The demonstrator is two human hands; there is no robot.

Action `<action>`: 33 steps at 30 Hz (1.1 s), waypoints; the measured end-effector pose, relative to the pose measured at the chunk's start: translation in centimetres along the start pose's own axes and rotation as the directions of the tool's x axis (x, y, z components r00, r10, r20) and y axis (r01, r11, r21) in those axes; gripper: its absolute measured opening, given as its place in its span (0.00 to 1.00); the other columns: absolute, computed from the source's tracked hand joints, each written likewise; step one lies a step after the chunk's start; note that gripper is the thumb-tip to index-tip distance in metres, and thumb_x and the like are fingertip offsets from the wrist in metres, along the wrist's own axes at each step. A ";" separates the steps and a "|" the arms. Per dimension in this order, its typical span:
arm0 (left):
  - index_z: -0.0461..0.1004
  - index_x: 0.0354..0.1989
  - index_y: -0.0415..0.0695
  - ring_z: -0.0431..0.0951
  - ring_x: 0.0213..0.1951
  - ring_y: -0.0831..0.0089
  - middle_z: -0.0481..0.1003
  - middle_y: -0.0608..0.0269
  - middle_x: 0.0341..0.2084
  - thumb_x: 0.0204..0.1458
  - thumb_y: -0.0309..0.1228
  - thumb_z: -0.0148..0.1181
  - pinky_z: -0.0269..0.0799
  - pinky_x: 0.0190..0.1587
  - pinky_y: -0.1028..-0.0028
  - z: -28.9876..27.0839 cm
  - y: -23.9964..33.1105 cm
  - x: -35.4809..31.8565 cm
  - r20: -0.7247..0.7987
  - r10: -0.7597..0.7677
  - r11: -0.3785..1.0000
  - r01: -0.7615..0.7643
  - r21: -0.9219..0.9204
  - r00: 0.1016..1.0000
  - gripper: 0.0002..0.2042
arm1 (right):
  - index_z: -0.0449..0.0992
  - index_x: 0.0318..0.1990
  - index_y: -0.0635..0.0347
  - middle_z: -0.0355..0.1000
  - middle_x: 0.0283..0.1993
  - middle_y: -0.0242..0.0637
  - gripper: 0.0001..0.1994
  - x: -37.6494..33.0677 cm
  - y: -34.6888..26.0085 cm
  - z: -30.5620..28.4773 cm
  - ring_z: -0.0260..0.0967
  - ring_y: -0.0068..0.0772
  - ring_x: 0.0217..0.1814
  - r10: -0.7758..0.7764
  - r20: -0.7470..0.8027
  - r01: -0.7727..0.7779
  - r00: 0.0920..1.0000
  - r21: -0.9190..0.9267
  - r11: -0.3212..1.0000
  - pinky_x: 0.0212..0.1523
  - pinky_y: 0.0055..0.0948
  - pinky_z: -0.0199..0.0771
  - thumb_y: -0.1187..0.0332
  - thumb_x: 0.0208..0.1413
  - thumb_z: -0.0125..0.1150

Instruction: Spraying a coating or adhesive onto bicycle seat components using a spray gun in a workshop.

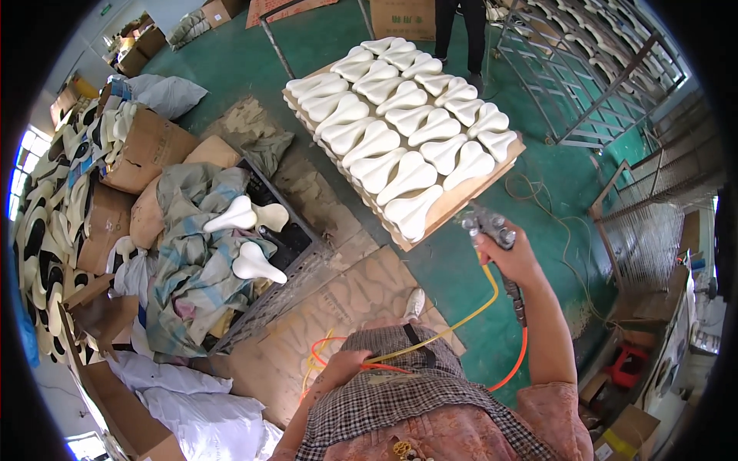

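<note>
My right hand point(509, 252) is wrapped round a metal spray gun point(486, 224), held near the front corner of a loaded board. A yellow hose point(492, 296) and an orange hose point(519, 363) run from the gun toward my waist. There my left hand point(344, 367) is closed round the hoses, its fingers partly hidden. White bicycle saddle pads point(411, 175) lie in close rows over the cardboard-topped stack point(446, 219) in front of me. Nearest the gun is a corner saddle pad point(413, 212).
Left stands a crate point(269, 307) draped with cloth, with three loose saddle pads point(255, 263) on top. Beyond it are cartons point(150, 150) full of saddle pieces. A metal rack point(584, 92) and wire mesh frame point(638, 203) stand right. Someone's dark-trousered legs point(461, 34) show behind the stack.
</note>
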State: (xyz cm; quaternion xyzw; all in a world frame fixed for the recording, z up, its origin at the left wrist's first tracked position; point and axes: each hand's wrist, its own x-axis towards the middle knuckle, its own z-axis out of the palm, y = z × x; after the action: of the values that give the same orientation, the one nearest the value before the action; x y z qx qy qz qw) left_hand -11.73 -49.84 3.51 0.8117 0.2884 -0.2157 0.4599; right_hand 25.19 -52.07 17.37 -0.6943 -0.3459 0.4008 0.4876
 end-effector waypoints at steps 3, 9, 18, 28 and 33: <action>0.69 0.43 0.46 0.72 0.40 0.54 0.73 0.52 0.36 0.49 0.45 0.46 0.68 0.40 0.62 -0.2 -0.2 -0.5 0.048 -0.018 0.999 0.016 0.037 0.999 0.18 | 0.69 0.46 0.65 0.66 0.24 0.28 0.15 0.0 0.4 0.6 0.63 0.16 0.19 -0.038 -0.051 0.038 0.998 -0.006 0.999 0.21 0.18 0.67 0.71 0.50 0.58; 0.70 0.43 0.46 0.73 0.41 0.54 0.74 0.52 0.37 0.49 0.45 0.47 0.68 0.40 0.62 0.8 -1.6 -0.8 0.020 0.009 1.000 -0.008 -0.015 1.000 0.19 | 0.69 0.45 0.64 0.66 0.23 0.28 0.15 -0.6 -0.2 -0.7 0.62 0.15 0.19 -0.063 -0.262 0.044 0.963 -0.079 0.996 0.20 0.18 0.65 0.69 0.50 0.58; 0.70 0.43 0.47 0.73 0.41 0.55 0.74 0.53 0.38 0.49 0.45 0.46 0.68 0.41 0.62 1.2 -0.7 1.1 0.078 0.045 0.997 -0.049 0.053 0.996 0.19 | 0.70 0.41 0.64 0.65 0.21 0.27 0.11 -0.5 1.2 -5.0 0.61 0.16 0.17 -0.051 -0.349 0.020 0.936 -0.094 0.995 0.20 0.19 0.66 0.69 0.51 0.58; 0.69 0.42 0.46 0.73 0.41 0.55 0.74 0.53 0.36 0.49 0.44 0.46 0.68 0.40 0.61 0.8 3.1 3.9 0.135 0.021 0.996 -0.033 0.085 0.991 0.18 | 0.70 0.42 0.64 0.65 0.22 0.28 0.12 -1.5 2.9 -9.2 0.63 0.17 0.19 0.012 -0.368 -0.020 0.930 -0.017 1.000 0.21 0.19 0.66 0.68 0.51 0.58; 0.69 0.42 0.46 0.73 0.39 0.55 0.74 0.54 0.35 0.48 0.44 0.49 0.68 0.39 0.61 0.7 3.8 4.0 0.137 0.058 0.992 -0.073 0.105 0.989 0.18 | 0.69 0.36 0.64 0.67 0.23 0.29 0.10 -1.7 3.0 -10.7 0.65 0.18 0.20 0.025 -0.368 -0.018 0.930 0.022 1.000 0.24 0.20 0.69 0.68 0.51 0.59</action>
State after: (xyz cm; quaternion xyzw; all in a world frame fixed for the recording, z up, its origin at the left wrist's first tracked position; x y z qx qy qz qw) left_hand -6.28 -50.95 3.03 0.8285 0.2178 -0.2699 0.4397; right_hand 34.29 -58.68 17.01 -0.7562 -0.2373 0.2721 0.5457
